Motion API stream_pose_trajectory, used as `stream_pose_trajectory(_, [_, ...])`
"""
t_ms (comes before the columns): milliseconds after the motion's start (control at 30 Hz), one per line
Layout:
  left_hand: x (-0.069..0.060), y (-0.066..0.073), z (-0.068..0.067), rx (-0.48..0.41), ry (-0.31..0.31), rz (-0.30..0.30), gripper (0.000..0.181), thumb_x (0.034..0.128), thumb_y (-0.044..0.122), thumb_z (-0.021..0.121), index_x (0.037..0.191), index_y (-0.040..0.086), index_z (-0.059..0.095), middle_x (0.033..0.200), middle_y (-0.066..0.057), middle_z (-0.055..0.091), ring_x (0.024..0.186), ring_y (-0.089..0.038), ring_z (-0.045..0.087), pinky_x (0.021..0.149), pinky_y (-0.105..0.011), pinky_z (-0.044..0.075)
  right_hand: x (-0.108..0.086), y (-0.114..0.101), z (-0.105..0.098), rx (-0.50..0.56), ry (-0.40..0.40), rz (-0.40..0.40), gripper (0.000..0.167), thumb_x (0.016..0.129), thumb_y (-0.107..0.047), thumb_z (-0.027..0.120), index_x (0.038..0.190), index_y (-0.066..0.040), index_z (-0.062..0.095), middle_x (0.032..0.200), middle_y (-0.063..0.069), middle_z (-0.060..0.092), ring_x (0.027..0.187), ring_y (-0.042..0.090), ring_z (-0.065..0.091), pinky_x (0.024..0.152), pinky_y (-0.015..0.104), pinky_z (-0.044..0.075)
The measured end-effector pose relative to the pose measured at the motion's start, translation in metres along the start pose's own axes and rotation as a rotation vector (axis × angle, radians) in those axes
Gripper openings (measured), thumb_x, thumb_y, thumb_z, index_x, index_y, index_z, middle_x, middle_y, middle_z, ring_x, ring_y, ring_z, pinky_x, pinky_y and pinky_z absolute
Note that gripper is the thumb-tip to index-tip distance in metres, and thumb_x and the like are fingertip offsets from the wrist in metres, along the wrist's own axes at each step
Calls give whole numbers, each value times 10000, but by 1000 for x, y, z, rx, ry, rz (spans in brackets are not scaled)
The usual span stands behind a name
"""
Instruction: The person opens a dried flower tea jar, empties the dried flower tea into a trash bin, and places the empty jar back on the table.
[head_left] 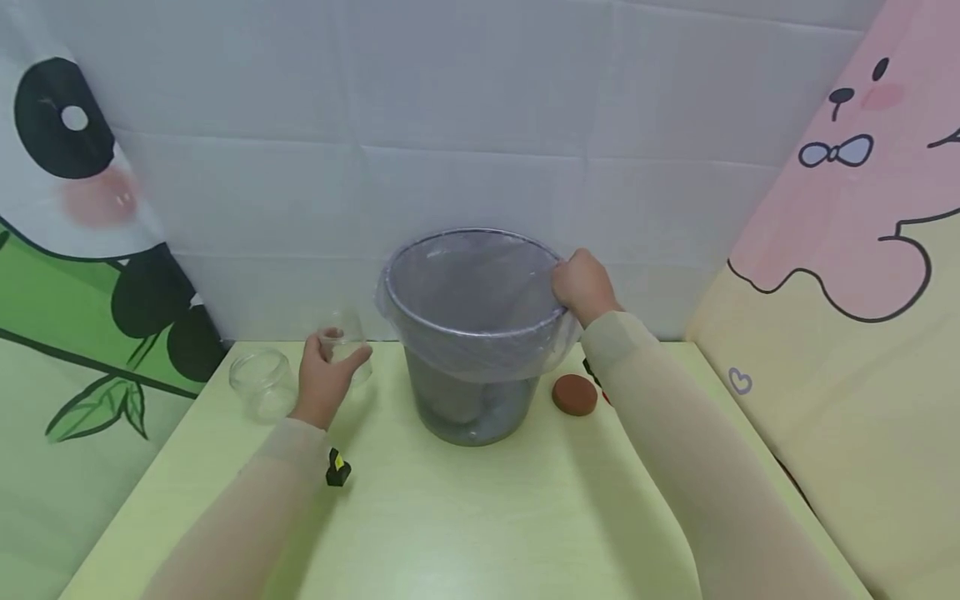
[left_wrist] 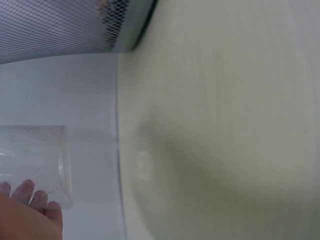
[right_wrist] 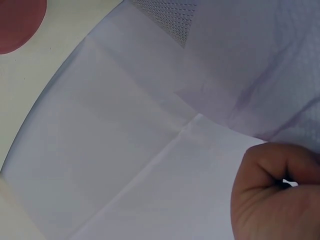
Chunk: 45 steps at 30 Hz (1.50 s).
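A grey mesh trash bin [head_left: 468, 408] stands upright at the back middle of the table. A translucent bag [head_left: 480, 358] lines it and folds down outside the rim. My right hand [head_left: 585, 285] grips the right side of the lined rim, fingers curled. To the left of the bin, my left hand [head_left: 324, 382] holds a clear jar [left_wrist: 32, 150] between thumb and fingers, close to the back wall. In the left wrist view, fingertips curl round the jar's side. Whether the jar touches the table cannot be told.
Another clear jar [head_left: 261, 383] stands at the table's back left. A round reddish-brown lid [head_left: 575, 394] lies right of the bin, as the right wrist view also shows. The pale yellow table [head_left: 450, 517] meets a white cloth wall [head_left: 472, 125] behind.
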<state>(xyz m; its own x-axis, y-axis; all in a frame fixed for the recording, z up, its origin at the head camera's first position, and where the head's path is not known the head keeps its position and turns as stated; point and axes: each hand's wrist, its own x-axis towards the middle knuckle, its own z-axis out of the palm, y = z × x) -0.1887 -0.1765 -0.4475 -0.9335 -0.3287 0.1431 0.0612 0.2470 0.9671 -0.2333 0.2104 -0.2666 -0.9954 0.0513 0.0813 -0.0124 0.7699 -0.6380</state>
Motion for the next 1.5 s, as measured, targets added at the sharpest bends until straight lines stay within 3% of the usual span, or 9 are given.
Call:
stream_pose_trajectory(133, [1,-14,2,-3,-37,-53,858,890,430,810,1523,96,336,1583,-137,352,1499,-318,287,1171,-502,321,1,2,0,13,2,7,505,1072,-239,331,1435,106,396,1390,276,509,1234,403,522,1086,518,411])
stream_pose_trajectory(267, [1,-24,5,-10,-55,-97,860,895,395,811,1522,91,307,1586,-126,350,1496,-323,293,1123,-499,384,1,2,0,19,-2,10,489,1076,-245,332,1418,97,407,1357,267,520,1198,390,530,1064,519,424])
stream_pose_trajectory(400, [-1,-29,6,7,-75,-135,868,905,352,804,1533,74,273,1598,-148,317,1482,-347,304,1090,-501,413,2,1,1,12,1,16,481,1081,-252,339,1407,93,419,1349,266,527,1196,387,533,1053,516,430])
stream_pose_trajectory(567, [-3,-34,6,59,-87,-183,948,890,417,809,1550,64,228,1619,-200,274,1443,-389,339,1130,-515,367,2,0,1,7,0,14,494,1083,-247,339,1428,99,412,1380,277,520,1243,403,526,1078,519,419])
stream_pose_trajectory(767, [-3,-36,9,60,-92,-196,974,895,374,810,1582,78,185,1602,-239,279,1412,-413,369,1130,-533,369,2,0,1,8,0,10,503,1077,-240,325,1434,105,403,1380,279,520,1235,403,527,1081,518,417])
stream_pose_trajectory(1000, [-7,-33,6,103,-120,-145,1101,891,359,821,1628,86,51,1614,-246,261,1452,-437,319,1169,-573,307,3,1,0,23,-33,19,512,1079,-248,310,1452,96,379,1366,271,510,1197,388,525,1047,520,434])
stream_pose_trajectory(1267, [-14,-10,-4,175,-102,-30,1138,877,384,829,1641,105,33,1697,-176,124,1538,-399,171,1198,-587,239,3,0,-8,16,-80,-9,491,1048,-188,311,1428,113,390,1298,249,513,1065,361,514,982,500,465])
stream_pose_trajectory(1367, [-16,-1,-7,214,-91,-7,1165,868,415,834,1649,119,22,1709,-136,101,1553,-365,139,1209,-563,228,4,1,-11,17,-102,-18,461,1018,-157,317,1376,113,426,1247,232,514,1002,347,514,872,455,490])
stream_pose_trajectory(1500, [-23,12,-10,234,-88,26,1168,860,412,842,1650,110,37,1708,-141,104,1551,-375,138,1203,-581,228,7,4,-14,37,-125,-18,419,987,-137,341,1310,102,460,1144,197,521,810,255,510,629,326,473])
